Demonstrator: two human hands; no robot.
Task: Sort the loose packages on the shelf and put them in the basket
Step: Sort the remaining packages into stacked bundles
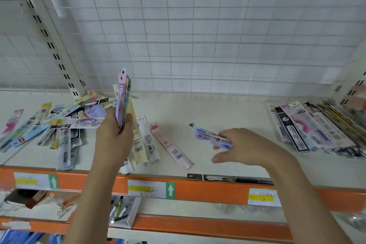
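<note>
My left hand (114, 136) is clamped round a bundle of upright packages (123, 101), held on end above the shelf (227, 113). My right hand (243, 147) pinches a few flat packages (208, 134) low over the shelf, fingers curled round their near end. I see a loose heap of packages (59, 121) lying crisscross at the left. A pink package (171, 145) lies flat between my hands, with several pale ones (146, 140) just beside it, partly behind my left wrist. At the far right a fanned stack (316, 128) rests against the upright. One black package (229, 178) lies along the shelf's orange front edge (198, 188). I can't see any basket.
</note>
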